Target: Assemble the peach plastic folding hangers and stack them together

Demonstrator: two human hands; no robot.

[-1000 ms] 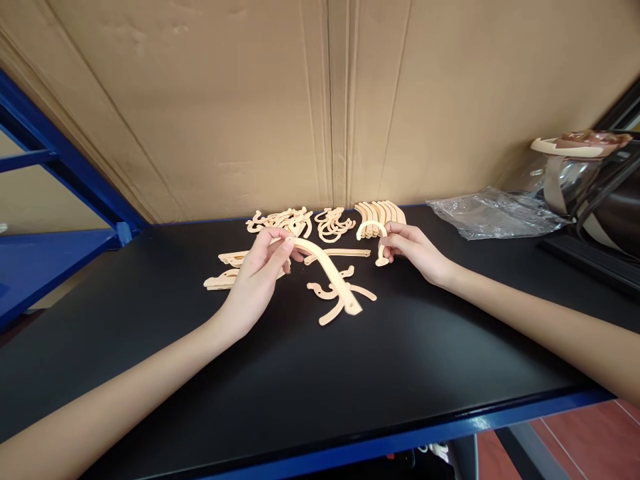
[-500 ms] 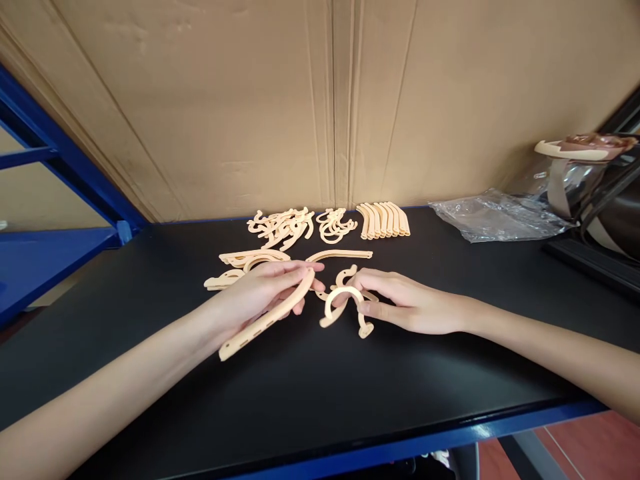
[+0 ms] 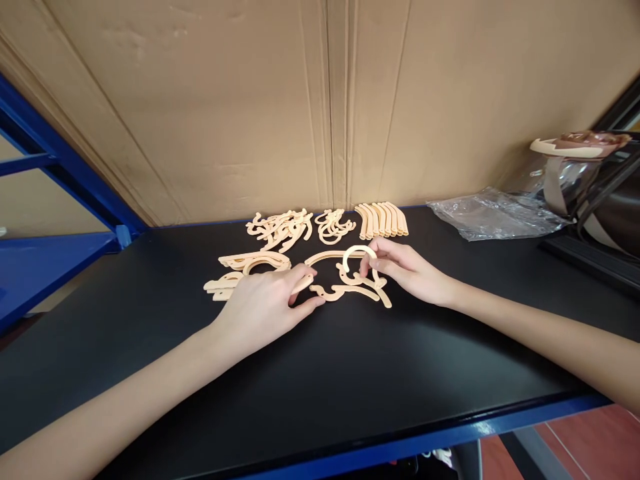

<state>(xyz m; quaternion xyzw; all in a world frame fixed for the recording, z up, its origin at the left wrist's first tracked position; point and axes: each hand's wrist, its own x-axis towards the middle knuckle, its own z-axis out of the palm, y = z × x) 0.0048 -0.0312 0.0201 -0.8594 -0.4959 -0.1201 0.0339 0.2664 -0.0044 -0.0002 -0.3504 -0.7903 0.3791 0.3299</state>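
My left hand (image 3: 265, 297) is palm-down over the table, its fingers closed round a long cream plastic hanger arm (image 3: 303, 283); the hand hides most of that arm. Its thumb tip comes close to a wavy cream piece (image 3: 331, 294). My right hand (image 3: 407, 270) pinches a C-shaped cream hanger hook (image 3: 356, 249) between thumb and fingers, curve up. Below and behind the hook lie other wavy cream pieces (image 3: 367, 289), partly overlapping. A further hanger arm (image 3: 325, 256) lies just behind them. Left of my left hand, several cream parts (image 3: 220, 285) are grouped.
Along the back of the black table (image 3: 320, 387) are a pile of wavy pieces (image 3: 280, 228), a small heap of hooks (image 3: 335, 227) and a row of hanger arms (image 3: 383, 220). A clear plastic bag (image 3: 495, 213) lies at right. Cardboard (image 3: 200, 120) stands behind.
My left hand has turned palm-down and lowered the hanger arm towards the table. My right hand has moved away from me and slightly right with the hook. The wavy pieces show more fully.
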